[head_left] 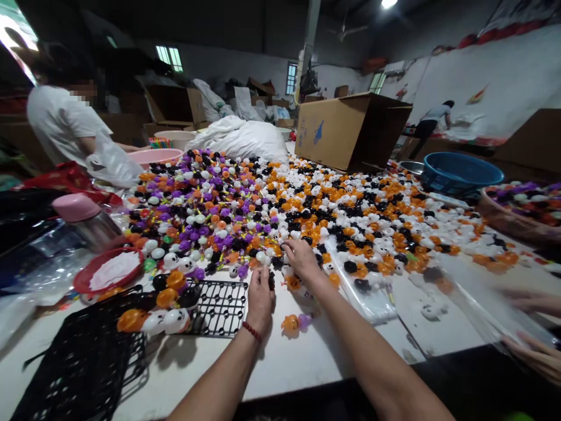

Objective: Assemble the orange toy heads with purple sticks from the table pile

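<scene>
Bench (280,365), white-topped, near edge before the person, carrying one broad heap of small Halloween pieces (324,193) in orange, white, black and purple, spread from the middle towards the far edge. Left hand (261,295), red bead bracelet (251,331) at the wrist: fingers curled, pinching a black piece (272,280) at the heap's near fringe. Right hand (301,258), bare-wristed: fingers bent down among the pieces just beyond; whether they grip one cannot be told. Orange-and-purple figure (295,323), one, lying alone between the forearms, towards the near edge. Black grid tray (221,307), one, flat beside the left hand, with joined figures (169,320) across its left end. Black racks (74,356), piled at the near left corner. Red dish (81,282), with white contents, and pink-lidded flask (87,219), towards the left edge. Clear bags (362,292), flat, right of the right hand. Cardboard box (328,131), tipped open, and white sack (249,140), towards the far edge. Blue basin (464,169), far right. Co-worker's hand (532,354), at clear plastic, near right corner.
</scene>
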### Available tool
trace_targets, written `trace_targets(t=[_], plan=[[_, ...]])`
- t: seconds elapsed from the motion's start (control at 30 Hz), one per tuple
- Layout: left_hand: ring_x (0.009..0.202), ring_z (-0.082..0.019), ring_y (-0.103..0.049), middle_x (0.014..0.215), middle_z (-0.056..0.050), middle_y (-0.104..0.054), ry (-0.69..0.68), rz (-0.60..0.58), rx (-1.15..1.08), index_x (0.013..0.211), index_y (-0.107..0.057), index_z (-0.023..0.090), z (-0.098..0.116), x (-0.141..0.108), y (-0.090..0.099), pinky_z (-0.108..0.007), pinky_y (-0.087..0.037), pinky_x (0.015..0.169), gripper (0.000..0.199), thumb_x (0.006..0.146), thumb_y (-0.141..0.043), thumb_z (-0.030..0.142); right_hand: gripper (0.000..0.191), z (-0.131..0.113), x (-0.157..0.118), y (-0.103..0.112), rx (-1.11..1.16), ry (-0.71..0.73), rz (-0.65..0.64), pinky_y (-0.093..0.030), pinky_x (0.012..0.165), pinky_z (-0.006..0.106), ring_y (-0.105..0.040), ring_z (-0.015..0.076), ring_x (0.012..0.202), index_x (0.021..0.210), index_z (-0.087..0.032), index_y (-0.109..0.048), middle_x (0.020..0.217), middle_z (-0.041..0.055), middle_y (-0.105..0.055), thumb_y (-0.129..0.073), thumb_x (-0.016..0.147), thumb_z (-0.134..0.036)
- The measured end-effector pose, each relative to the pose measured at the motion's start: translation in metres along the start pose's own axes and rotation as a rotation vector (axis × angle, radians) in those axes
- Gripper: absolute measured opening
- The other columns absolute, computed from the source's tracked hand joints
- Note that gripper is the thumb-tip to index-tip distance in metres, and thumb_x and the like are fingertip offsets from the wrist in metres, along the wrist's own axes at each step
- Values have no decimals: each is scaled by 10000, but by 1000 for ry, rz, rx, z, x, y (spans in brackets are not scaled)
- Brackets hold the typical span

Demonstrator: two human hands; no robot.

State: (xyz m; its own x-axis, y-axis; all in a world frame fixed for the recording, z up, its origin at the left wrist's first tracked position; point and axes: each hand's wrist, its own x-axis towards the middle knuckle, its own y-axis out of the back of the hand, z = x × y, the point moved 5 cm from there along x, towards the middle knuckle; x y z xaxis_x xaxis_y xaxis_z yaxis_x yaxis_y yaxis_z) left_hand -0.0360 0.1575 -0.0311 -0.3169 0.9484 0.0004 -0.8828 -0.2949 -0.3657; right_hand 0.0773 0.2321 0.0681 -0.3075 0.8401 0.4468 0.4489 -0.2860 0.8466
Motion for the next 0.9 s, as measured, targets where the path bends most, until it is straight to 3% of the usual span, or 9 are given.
trace_targets(t=[0.1, 0.2, 0.3, 0.37, 0.43, 0.53, 0.6, 0.73, 0.9], plan=[[480, -73, -344, 674, 49, -405, 32, -76, -132, 891, -511, 216, 3, -3, -3, -161, -277, 380, 387, 870, -584, 595, 304, 4, 35, -19, -243, -66, -183, -443, 873, 349, -588, 267, 986, 972, -133, -710, 990, 159, -682, -493, 987, -346], [437, -59, -330, 637, 49, -406, 106, -118, -245, 900, -531, 202, 5, 0, -3, -153, -250, 373, 402, 886, -546, 603, 193, 6, 46, -35, -331, -100, -329, -454, 840, 349, -610, 292, 978, 977, -85, -698, 1055, 223, -651, -574, 909, -217], [420, -49, -308, 614, 42, -412, 197, -84, -349, 890, -545, 182, 3, 2, -3, -149, -207, 366, 445, 869, -547, 627, 213, 9, 37, -34, -280, -118, -295, -466, 814, 358, -614, 286, 941, 1026, -89, -660, 1101, 220, -612, -571, 835, -118], [432, -48, -308, 613, 40, -405, 224, -68, -386, 876, -545, 178, 2, 2, -3, -143, -205, 370, 452, 854, -572, 628, 152, 11, 22, -23, -145, -144, -184, -469, 815, 365, -600, 266, 916, 952, -127, -635, 1045, 167, -610, -581, 810, -138], [432, -45, -297, 623, 44, -393, 244, -69, -386, 884, -542, 188, 1, 0, -4, -140, -198, 367, 442, 855, -579, 627, 91, 13, 1, -10, 158, -236, -77, -481, 759, 345, -589, 223, 823, 859, -165, -592, 908, 87, -608, -604, 820, -246], [415, -42, -280, 643, 49, -379, 250, -77, -316, 887, -522, 211, 0, -3, -4, -143, -171, 349, 403, 868, -577, 609, 281, 10, -39, -2, 762, -438, -23, -461, 613, 280, -549, 155, 644, 898, -191, -557, 736, -6, -562, -649, 803, -439], [408, -51, -284, 633, 49, -371, 243, -95, -252, 872, -507, 214, -1, -4, -5, -151, -167, 338, 396, 879, -559, 607, 374, 0, -60, 0, 998, -495, -25, -428, 571, 251, -510, 127, 590, 924, -187, -564, 676, -32, -535, -694, 765, -500], [422, -62, -310, 633, 36, -400, 181, -97, -158, 822, -501, 195, -1, -4, -6, -166, -218, 341, 422, 879, -544, 610, 408, -14, -80, 5, 1062, -502, -37, -386, 576, 236, -476, 103, 603, 873, -163, -612, 693, -24, -559, -760, 710, -506], [450, -81, -357, 609, 22, -427, 124, -72, -92, 770, -518, 174, 1, -3, -5, -183, -277, 375, 479, 863, -537, 643, 421, -9, -82, 6, 1018, -520, -107, -380, 581, 243, -488, 109, 606, 802, -148, -636, 664, -12, -581, -781, 673, -522]])
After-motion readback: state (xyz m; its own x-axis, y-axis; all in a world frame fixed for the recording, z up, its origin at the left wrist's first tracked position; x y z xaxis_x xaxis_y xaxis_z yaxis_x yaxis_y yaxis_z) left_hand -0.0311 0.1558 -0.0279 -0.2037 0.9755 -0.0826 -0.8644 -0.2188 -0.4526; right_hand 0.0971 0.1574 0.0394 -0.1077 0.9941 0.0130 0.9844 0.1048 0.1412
